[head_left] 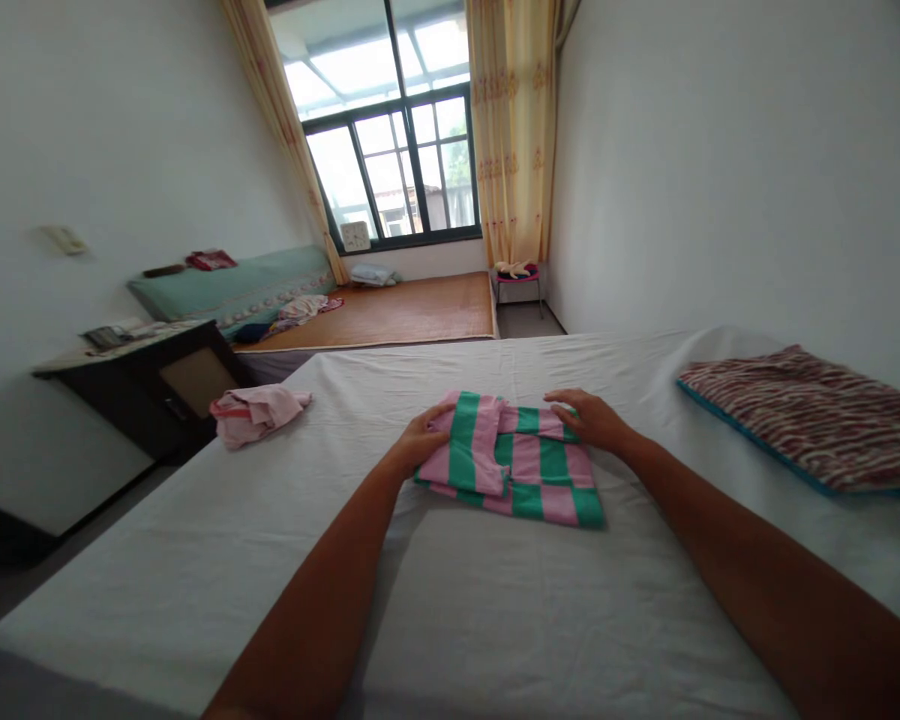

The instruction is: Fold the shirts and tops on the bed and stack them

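A folded pink-and-green striped cloth (541, 460) lies on the white sheet in front of me, its left part doubled over into a thicker layer. Whether it is a garment I cannot tell. My left hand (418, 442) rests on its left edge, thumb and fingers apart on top of the fabric. At the upper right corner is my right hand (592, 420), its fingers stretched out and spread, with the thumb side touching or just above the cloth.
The white-sheeted bed (465, 620) spans the foreground. A crumpled pink cloth (259, 415) lies left, a brown-striped pillow (810, 420) right. Beyond are another bed (420, 310) with a brown mat, a dark cabinet (184, 385), and a stool (519, 285) by the curtain.
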### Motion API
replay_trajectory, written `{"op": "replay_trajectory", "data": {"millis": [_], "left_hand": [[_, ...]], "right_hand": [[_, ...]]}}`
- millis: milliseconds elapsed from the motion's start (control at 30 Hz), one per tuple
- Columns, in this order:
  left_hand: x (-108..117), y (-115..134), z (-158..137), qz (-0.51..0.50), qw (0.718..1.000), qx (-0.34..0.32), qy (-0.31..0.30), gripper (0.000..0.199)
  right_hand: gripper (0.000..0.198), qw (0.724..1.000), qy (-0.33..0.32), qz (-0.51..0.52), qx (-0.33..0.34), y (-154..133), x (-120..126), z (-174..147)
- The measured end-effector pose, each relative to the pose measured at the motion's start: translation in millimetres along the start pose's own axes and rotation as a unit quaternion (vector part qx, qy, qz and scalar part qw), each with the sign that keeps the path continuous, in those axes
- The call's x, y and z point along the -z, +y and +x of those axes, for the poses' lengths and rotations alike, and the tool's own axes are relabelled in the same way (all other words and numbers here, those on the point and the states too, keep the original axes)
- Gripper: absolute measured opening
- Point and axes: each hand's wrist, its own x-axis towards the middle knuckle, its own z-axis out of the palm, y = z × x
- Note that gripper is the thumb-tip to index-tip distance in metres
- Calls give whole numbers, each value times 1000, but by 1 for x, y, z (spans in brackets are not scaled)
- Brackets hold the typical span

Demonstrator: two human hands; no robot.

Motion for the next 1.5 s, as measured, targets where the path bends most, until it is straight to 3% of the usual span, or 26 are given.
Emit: {"op": "replay_trajectory", "data": {"millis": [100,233,333,467,700,833,900,1000,1100,1167,1233,1333,1400,1500], "left_hand": [[33,8,2,52,998,-13,39,75],[84,8,-3,134,988,-28,67,74],[99,5,-9,172,981,13,84,73],[83,10,-12,151,986,20,72,74],[48,41,-16,67,996,19,58,87],[39,48,-8,167,985,-4,46,77],[34,52,-4,300,952,-29,53,67],[24,62,-2,499,863,-38,67,60],[17,73,-5,606,792,-16,80,58],[17,75,-5,635,768,2,79,55],[21,73,-2,640,765,23,65,53],[26,66,5,612,789,35,43,52],[21,65,11,581,813,9,30,52],[-2,72,16,542,839,-50,8,52]], "right_hand": [[33,999,13,8,-50,11,4,-1],[30,997,-41,-9,-69,12,2,-4],[29,995,-71,-40,-58,10,0,-5],[29,993,-86,-55,-55,9,-2,-6],[28,996,-83,-31,-10,14,-4,-8],[28,995,-91,-31,-10,14,-5,-9],[28,995,-93,-32,-7,14,-4,-9],[27,995,-93,-35,-5,13,-3,-9],[26,995,-97,-38,-6,13,-3,-9],[26,994,-101,-43,-5,12,-2,-9],[27,994,-103,-49,-3,12,-2,-9],[27,993,-101,-54,-1,10,-1,-9],[27,993,-101,-55,0,10,-1,-8],[26,993,-101,-53,0,9,0,-8]]}}
